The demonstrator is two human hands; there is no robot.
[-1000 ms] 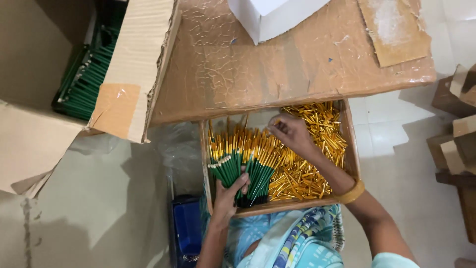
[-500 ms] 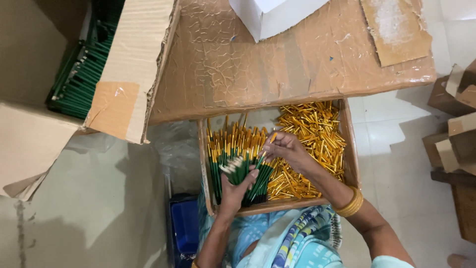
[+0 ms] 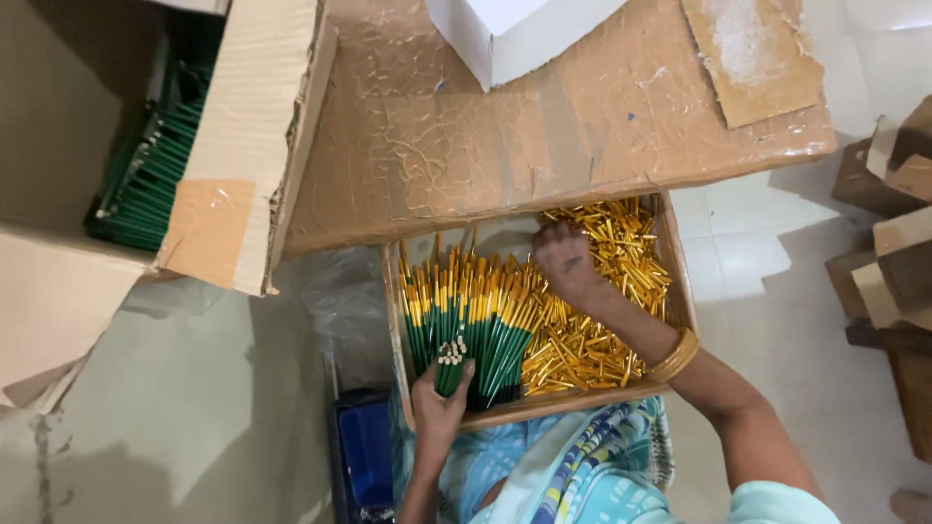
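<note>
Green pencil-like sticks with gold tips [image 3: 466, 311], lying in a dense layer in the left half of the shallow brown cardboard tray [image 3: 680, 281] on the person's lap. Far left, a large open corrugated carton [image 3: 243, 146] holds more green sticks [image 3: 146, 184] stacked in rows. Below it, beside the tray's near left corner, a blue plastic object [image 3: 367, 451] is partly in view. The left hand [image 3: 437, 408] rests at the tray's near edge, fingers closed around a small upright bundle of green sticks [image 3: 451, 364] whose pale ends face the camera. To its right, loose small gold metal tubes [image 3: 602, 311] fill the tray's right half. The right hand [image 3: 565, 264], a gold bangle [image 3: 675, 356] on its wrist, lies fingers-down where sticks and tubes meet; whether it grips anything cannot be told. Above the tray, a tape-covered cardboard board [image 3: 544, 126] carries a white box [image 3: 515, 34].
</note>
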